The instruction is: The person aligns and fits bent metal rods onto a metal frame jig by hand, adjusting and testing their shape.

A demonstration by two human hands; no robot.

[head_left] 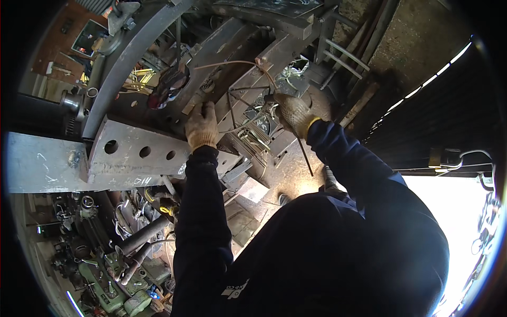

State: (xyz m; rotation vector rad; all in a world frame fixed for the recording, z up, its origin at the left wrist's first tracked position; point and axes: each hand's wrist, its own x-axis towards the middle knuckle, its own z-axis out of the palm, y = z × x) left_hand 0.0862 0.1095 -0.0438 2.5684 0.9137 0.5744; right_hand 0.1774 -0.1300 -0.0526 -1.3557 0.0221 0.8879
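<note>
Reaching up from the dark blue sleeves that fill the near part of the view, both gloved hands work at a cluttered metal bench. Nearest on the left, a green machine [113,288] and grey hoses [138,244] lie among scrap below the bench edge. Above them runs a thick steel plate [134,153] with three round holes, and the left hand [202,127] rests on its right end, fingers curled over the far edge beside a small tan block [191,103]; whether it grips anything, I cannot tell. To the right and slightly farther, the right hand [293,113] is closed around a thin bent wire rod [237,63], which arcs leftward from the fist over the bench toward the left hand, while a straight dark rod [305,156] hangs down below that fist. Between the two hands sit shiny metal brackets [259,129]. Farther left, a curved steel beam [132,58] sweeps up and away, with a red and black object [168,87] lying just beside it. At the far right, daylight shows through slits in a dark wall [438,100].
</note>
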